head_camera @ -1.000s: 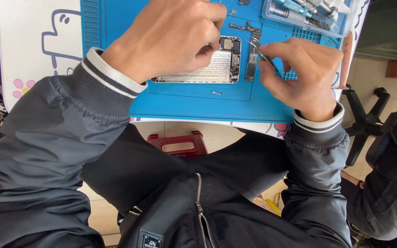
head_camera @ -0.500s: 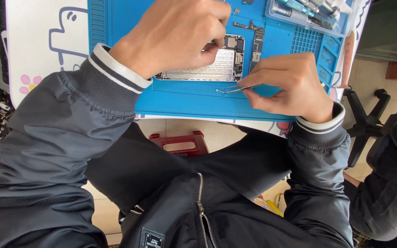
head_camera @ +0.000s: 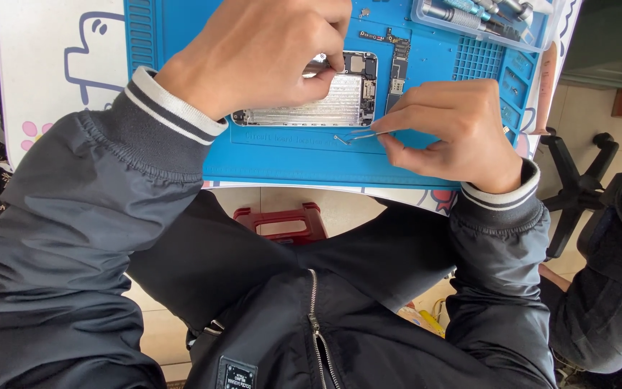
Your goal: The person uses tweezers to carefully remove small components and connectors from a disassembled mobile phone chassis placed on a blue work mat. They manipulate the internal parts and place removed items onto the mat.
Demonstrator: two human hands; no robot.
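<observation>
Since half a second earlier, the right hand had drawn back from the phone's edge, and its thin metal tweezers now pointed at a tiny metal part lying on the blue silicone repair mat just below the opened smartphone. The right grip was pinched narrow on the tweezers' rear end, tips low over the mat, apparently so the small piece could be handled without fingers. The left hand lay over the phone, thumb and forefinger closed on a slim silvery tool at its upper part, pressing the shell steady against the mat. The phone lay face-open near the mat's middle, its silver inner plate ribbed and bare, dark boards and connectors crowded at the right end. A loose narrow circuit board sat just beside it. A clear plastic tray of screwdrivers rested at the far corner of the bench.
</observation>
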